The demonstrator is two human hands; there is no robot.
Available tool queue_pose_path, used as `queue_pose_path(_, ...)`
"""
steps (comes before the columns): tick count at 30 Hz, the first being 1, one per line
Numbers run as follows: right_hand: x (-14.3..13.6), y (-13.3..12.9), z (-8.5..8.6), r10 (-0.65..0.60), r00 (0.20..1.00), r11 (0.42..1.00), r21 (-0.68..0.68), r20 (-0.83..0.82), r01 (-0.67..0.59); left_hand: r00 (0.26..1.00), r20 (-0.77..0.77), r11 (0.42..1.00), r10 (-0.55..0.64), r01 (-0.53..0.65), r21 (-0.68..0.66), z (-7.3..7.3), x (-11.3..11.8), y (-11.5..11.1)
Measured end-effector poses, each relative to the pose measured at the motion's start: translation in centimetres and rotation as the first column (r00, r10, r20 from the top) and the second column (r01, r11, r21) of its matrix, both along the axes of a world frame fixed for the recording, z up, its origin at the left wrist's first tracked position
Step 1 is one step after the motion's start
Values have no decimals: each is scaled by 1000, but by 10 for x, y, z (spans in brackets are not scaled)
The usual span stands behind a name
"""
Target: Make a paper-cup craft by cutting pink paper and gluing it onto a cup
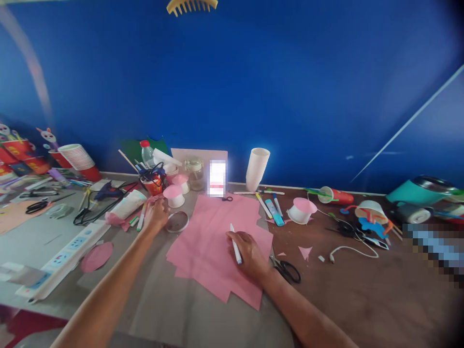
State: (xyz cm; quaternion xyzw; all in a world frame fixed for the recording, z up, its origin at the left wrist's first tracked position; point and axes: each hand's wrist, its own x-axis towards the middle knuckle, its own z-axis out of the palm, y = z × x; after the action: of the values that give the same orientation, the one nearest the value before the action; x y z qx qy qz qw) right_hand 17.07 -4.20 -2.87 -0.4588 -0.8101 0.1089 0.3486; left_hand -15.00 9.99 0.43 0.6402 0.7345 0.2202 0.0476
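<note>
A white marker (pixel 236 246) is gripped in my right hand (pixel 249 252), above a stack of pink paper sheets (pixel 213 237). Black-handled scissors (pixel 287 268) lie just right of that hand, partly under the sheets' edge. My left hand (pixel 156 213) reaches out to the left of the stack, its fingers bent and apart, with nothing visible held. Close to it are crumpled pink paper scraps (pixel 150 205), a green-ended marker (pixel 141 220), a round clear ring-shaped lid (pixel 177 222) and a white cup with a pink paper top (pixel 174 195).
A power strip (pixel 68 258) and a pink paper circle (pixel 97 256) lie at left. Along the wall stand a glass jar (pixel 195 175) and stacked white cups (pixel 256 169). Another pink-topped cup (pixel 301 211), markers (pixel 264 205) and a white cable (pixel 353 249) are at right.
</note>
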Motion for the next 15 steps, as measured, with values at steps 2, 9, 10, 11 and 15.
queue_pose_path(2,0,1,-1,3,1000,1000,5,10,-3,997,25,997,-71,71,22,-1,12,-22)
queue_pose_path(9,1,1,-5,8,1000,998,59,20,-9,766,-9,766,-643,643,0,-7,93,-92)
queue_pose_path(10,2,1,-4,17,1000,998,56,19,-18,759,-41,761,-649,648,-35,-5,100,-95)
queue_pose_path(11,2,1,-4,27,999,998,50,18,-28,756,-75,760,-650,646,-72,-4,105,-97)
queue_pose_path(15,4,2,-1,55,998,998,26,13,-56,765,-207,791,-610,572,-218,-1,114,-91)
